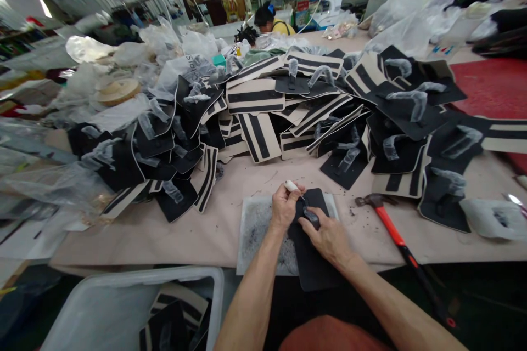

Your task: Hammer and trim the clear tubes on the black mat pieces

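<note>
In front of me a black panel (317, 271) lies on a pale, dark-speckled board (257, 236) at the table's near edge. My left hand (284, 208) is closed around a small white-handled tool (290, 185), its tip pointing down at the panel's upper part; the exact kind of tip is too small to make out. My right hand (329, 237) grips a dark, plastic-wrapped strap (312, 218) on the same panel, close to the tool's tip. To the right rests a claw hammer (389, 225) with a red and black handle, touched by neither hand.
Behind the board is a wide heap of black panels (257, 134) with cream backs and wrapped straps. A translucent bin (102, 285) at lower left holds several panels. Plastic bags (160, 44) crowd the far left. A person in yellow (282, 27) sits across the table.
</note>
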A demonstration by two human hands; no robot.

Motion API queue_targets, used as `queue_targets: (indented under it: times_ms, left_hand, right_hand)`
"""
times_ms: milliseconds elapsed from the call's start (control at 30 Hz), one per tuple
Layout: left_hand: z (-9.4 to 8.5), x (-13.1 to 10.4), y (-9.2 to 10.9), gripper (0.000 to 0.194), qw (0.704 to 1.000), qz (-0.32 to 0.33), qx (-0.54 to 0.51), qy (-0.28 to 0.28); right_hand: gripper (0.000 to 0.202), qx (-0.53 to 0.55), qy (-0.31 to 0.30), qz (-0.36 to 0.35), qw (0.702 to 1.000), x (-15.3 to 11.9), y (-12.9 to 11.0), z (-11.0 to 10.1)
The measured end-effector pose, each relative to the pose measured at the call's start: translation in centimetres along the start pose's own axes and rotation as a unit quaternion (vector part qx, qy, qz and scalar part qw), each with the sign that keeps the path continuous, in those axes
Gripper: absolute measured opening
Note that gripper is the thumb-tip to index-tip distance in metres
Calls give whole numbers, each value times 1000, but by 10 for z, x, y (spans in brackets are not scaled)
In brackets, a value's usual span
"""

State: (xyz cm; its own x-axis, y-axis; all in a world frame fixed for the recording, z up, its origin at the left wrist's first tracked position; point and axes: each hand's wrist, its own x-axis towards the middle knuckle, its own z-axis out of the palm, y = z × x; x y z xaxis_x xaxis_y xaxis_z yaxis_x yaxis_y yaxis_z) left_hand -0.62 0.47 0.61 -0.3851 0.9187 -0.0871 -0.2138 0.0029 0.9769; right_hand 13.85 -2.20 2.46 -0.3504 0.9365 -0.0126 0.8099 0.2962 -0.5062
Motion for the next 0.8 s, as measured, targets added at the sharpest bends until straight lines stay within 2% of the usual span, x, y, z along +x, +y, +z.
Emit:
queue_targets:
  times_ms: [200,567,733,800]
  left_hand:
    - [0,-1,-7,31,1000,1,20,-23]
    - [1,-1,-7,18,988,38,140,-49]
    - [3,0,-2,13,977,66,192,-66]
    - [2,0,-1,11,970,78,214,-86]
  right_hand:
    - [38,25,-27,12,999,3,3,-3]
    - [43,24,-35,10,999,2,3,-3]
    - [50,137,-77,-34,987,1,12,-21]
    - [48,155,-29,-44,986,-2,30,-34]
